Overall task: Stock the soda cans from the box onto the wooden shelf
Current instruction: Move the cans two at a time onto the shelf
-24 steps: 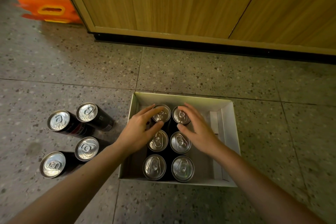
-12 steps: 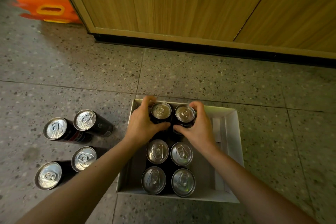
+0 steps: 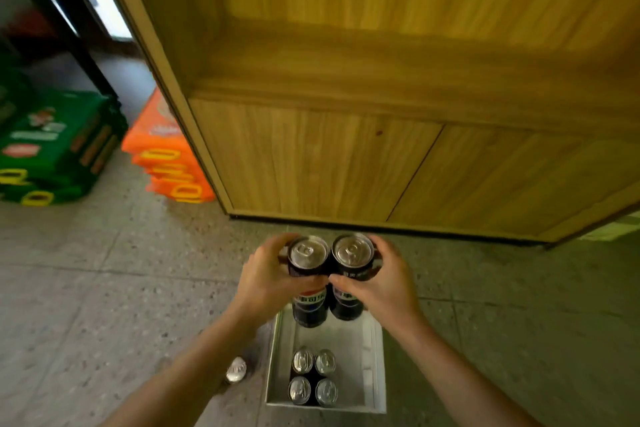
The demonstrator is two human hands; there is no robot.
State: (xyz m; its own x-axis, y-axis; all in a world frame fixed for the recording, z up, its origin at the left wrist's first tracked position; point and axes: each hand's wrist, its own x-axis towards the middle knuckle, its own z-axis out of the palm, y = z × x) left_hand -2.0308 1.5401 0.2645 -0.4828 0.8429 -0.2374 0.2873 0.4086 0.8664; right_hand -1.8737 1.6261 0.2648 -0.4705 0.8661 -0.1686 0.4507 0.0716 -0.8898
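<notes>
Centre of frame: the left hand (image 3: 266, 279) and right hand (image 3: 384, 282) each grip one upright dark soda can, the left can (image 3: 308, 279) and right can (image 3: 351, 274) touching side by side above the white box (image 3: 375, 367). Four cans (image 3: 313, 376) stand in the box at lower centre. The wooden shelf (image 3: 346, 80) fills the upper frame; orange crates (image 3: 169, 156) and green crates (image 3: 52, 146) sit at left on the floor (image 3: 86, 288).

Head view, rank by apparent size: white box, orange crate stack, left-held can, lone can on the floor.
1. orange crate stack
2. white box, which looks close in extent to the stack, so their order is unsure
3. left-held can, enlarged by nearness to the camera
4. lone can on the floor, partly hidden by the forearm
</notes>
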